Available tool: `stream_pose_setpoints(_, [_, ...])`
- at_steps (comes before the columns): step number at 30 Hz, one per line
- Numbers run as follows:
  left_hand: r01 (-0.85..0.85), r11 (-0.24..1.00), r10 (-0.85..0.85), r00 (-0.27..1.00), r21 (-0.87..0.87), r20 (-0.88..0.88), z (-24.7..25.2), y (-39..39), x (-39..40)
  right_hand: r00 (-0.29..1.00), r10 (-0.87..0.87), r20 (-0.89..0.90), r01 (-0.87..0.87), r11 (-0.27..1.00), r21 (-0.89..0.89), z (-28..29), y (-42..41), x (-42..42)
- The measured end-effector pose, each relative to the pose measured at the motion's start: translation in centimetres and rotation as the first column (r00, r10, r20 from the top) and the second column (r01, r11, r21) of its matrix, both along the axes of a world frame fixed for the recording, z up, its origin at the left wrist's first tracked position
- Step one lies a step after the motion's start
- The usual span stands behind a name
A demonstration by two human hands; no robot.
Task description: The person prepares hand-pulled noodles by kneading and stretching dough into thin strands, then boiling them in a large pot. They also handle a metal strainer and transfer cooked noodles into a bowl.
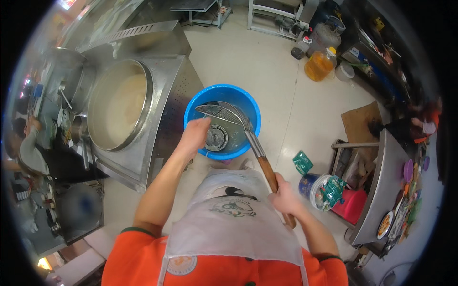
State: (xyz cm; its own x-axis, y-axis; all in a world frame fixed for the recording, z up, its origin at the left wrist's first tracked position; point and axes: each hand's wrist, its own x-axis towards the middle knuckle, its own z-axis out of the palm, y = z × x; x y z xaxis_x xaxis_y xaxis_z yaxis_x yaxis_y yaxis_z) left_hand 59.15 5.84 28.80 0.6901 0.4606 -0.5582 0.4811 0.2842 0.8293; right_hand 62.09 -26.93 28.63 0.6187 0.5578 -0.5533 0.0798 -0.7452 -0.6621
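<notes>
My right hand [285, 196] grips the wooden handle [267, 171] of a long-handled metal strainer. Its perforated or mesh head [225, 113] is tilted inside a blue plastic tub [222, 87] on the floor, which holds cloudy water. My left hand [196, 135] is over the tub's left rim, fingers curled. Something thin and pale shows at its fingertips, but whether the hand holds it is unclear. Beside that hand, a round metal piece [217, 137] with a ringed pattern lies in the tub, partly hidden by the fingers.
A large pot [143, 68] of pale liquid is set in a steel stove [168, 82] at left. Oil jugs [319, 66] and a gas cylinder [325, 35] stand far right. Nearer are a waste bucket [308, 187] and a steel table [374, 182]. Other people are at both sides.
</notes>
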Motion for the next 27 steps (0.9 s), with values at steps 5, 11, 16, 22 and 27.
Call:
stream_pose_setpoints(5, [-0.056,0.988,0.039,0.992,0.146,0.120,3.7,0.6,1.8,0.987,-0.050,-0.153,0.064,0.994,0.091,0.4,-0.2,2.0])
stream_pose_setpoints(11, [0.086,0.995,-0.088,0.996,0.051,0.032,6.6,-0.8,2.4,0.969,0.230,-0.091,-0.238,0.966,-0.103,-0.1,3.6,8.1])
stream_pose_setpoints(16, [0.039,0.999,-0.039,0.998,-0.003,0.053,8.1,0.3,1.7,0.502,0.524,0.688,-0.509,0.822,-0.255,0.9,9.5,9.7])
stream_pose_setpoints(22, [0.042,0.991,-0.025,0.991,-0.127,0.129,9.0,-0.4,2.8,0.599,0.265,0.756,-0.338,0.939,-0.062,-9.7,19.1,6.1])
stream_pose_setpoints(27, [-0.062,0.969,0.095,0.987,-0.238,0.130,8.5,1.3,2.5,0.588,0.363,0.723,-0.515,0.857,-0.012,-12.4,19.4,5.6])
